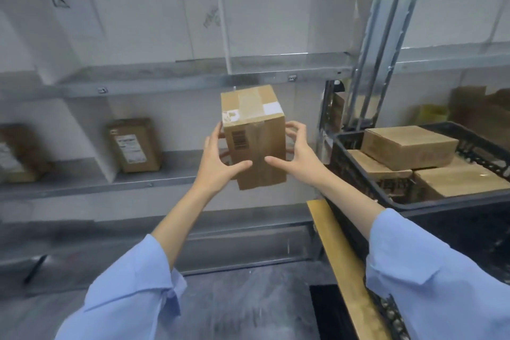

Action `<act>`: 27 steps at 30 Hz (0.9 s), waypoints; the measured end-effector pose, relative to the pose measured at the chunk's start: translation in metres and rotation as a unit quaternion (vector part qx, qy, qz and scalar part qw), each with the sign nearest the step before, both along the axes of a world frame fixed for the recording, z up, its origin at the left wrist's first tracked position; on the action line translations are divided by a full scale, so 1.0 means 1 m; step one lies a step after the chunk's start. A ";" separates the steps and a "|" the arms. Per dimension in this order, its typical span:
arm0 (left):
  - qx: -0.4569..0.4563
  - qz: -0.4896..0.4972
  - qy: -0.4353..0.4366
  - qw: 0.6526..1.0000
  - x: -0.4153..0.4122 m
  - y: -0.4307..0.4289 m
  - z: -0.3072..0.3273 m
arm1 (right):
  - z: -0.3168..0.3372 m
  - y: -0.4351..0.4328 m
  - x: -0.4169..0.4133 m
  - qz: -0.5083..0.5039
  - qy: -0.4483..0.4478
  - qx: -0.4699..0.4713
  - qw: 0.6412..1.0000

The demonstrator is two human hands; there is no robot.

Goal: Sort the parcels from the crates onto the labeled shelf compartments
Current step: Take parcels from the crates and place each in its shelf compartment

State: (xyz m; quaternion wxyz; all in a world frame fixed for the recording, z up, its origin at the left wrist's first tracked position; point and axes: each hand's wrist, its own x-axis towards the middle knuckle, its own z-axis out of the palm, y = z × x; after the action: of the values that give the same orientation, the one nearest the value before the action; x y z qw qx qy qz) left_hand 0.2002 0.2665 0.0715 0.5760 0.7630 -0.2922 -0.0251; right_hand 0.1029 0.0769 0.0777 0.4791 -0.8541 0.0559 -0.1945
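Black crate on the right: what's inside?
Black crate holds brown cardboard parcels: one stacked on top of at least two lower ones. Anything beneath them is covered.

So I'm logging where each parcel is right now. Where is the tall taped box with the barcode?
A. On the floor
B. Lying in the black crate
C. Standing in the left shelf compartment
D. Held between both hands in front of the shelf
D: the taped box sits between the left hand and right hand, in front of the shelf, not in the black crate.
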 end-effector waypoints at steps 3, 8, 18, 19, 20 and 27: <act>0.009 0.026 -0.007 1.000 0.012 0.028 0.001 | 0.001 0.022 0.022 0.032 -0.005 -0.006 0.999; -0.032 0.030 -0.004 0.999 0.030 0.074 0.002 | 0.005 0.062 0.058 0.064 -0.016 0.013 0.998; -0.030 0.077 -0.005 0.997 0.058 0.153 0.001 | 0.006 0.129 0.101 0.127 0.001 0.045 0.991; -0.035 0.079 0.005 0.996 0.059 0.160 0.002 | 0.007 0.135 0.104 0.130 0.005 0.052 0.990; -0.039 0.082 0.014 0.996 0.062 0.166 0.002 | 0.007 0.140 0.107 0.132 0.005 0.057 0.990; -0.006 0.106 -0.015 0.994 0.075 0.203 -0.002 | 0.010 0.171 0.119 0.154 0.007 0.010 0.988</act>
State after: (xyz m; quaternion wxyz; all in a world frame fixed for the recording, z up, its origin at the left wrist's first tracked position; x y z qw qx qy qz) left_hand 0.2747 0.4699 0.0692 0.5758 0.7864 -0.2183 0.0494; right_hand 0.2218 0.2474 0.0878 0.5112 -0.8492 -0.0706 -0.1121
